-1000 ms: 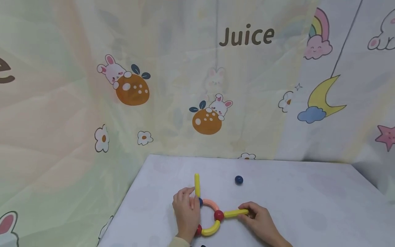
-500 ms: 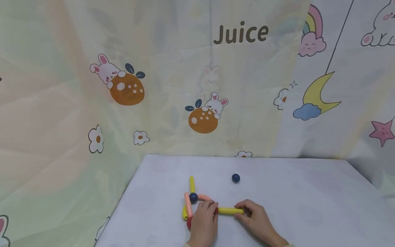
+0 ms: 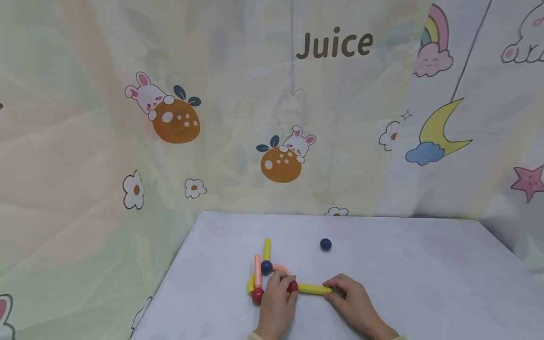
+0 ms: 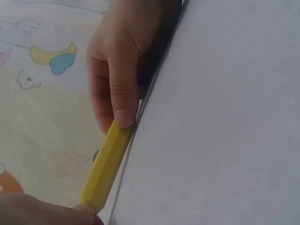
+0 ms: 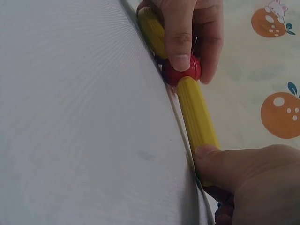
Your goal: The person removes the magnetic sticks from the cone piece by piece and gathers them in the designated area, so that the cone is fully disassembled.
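In the head view, my left hand (image 3: 277,302) pinches a red ball (image 3: 293,286) between thumb and fingers. My right hand (image 3: 356,302) pinches the outer end of a straight yellow stick (image 3: 313,288), whose other end meets that ball. The right wrist view shows the same ball and stick joined, with a curved yellow piece (image 5: 152,30) behind the ball. Left of my left hand are another red ball (image 3: 257,295), a blue ball (image 3: 266,267), a straight pink stick (image 3: 257,271), a curved pink piece (image 3: 281,269) and a yellow stick (image 3: 267,249). My left hand hides part of this ring.
A loose blue ball (image 3: 326,244) lies farther back on the white tabletop (image 3: 403,264). Another yellow piece (image 3: 250,285) shows beside the pink stick. A patterned cloth (image 3: 229,118) hangs behind the table.
My left hand has moved from the ring's left side to the red ball on its right. The ring has shifted slightly. My right hand keeps its hold on the yellow stick.
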A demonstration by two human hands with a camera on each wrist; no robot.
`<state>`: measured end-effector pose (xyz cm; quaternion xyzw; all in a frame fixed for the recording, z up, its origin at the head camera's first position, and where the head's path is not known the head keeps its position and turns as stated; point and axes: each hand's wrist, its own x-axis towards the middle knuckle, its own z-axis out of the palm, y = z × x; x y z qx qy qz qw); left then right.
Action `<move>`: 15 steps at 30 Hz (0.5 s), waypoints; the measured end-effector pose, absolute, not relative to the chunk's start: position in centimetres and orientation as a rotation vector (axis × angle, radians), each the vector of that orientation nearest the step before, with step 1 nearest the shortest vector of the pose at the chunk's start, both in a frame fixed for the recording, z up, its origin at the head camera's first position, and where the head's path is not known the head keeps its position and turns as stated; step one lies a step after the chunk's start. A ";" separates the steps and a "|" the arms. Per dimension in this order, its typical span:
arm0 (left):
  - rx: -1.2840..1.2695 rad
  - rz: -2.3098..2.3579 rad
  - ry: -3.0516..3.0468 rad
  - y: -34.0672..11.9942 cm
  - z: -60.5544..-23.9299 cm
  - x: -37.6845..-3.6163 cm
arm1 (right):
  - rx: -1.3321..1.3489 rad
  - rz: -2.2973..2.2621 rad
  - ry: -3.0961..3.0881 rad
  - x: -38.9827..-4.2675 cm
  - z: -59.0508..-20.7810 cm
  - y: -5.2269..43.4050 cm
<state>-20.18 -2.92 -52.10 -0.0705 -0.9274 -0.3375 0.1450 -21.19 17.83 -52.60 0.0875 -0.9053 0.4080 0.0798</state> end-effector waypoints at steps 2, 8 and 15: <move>-0.199 -0.969 -2.674 -2.8 -52.0 -20.1 | 0.263 1.223 -2.705 -21.1 -52.6 17.9; -0.186 -0.987 -2.682 -2.7 -51.7 -20.1 | 0.278 1.208 -2.700 -21.2 -52.8 18.1; -0.191 -1.001 -2.666 -2.9 -51.6 -20.0 | 0.292 1.224 -2.727 -21.4 -52.8 18.1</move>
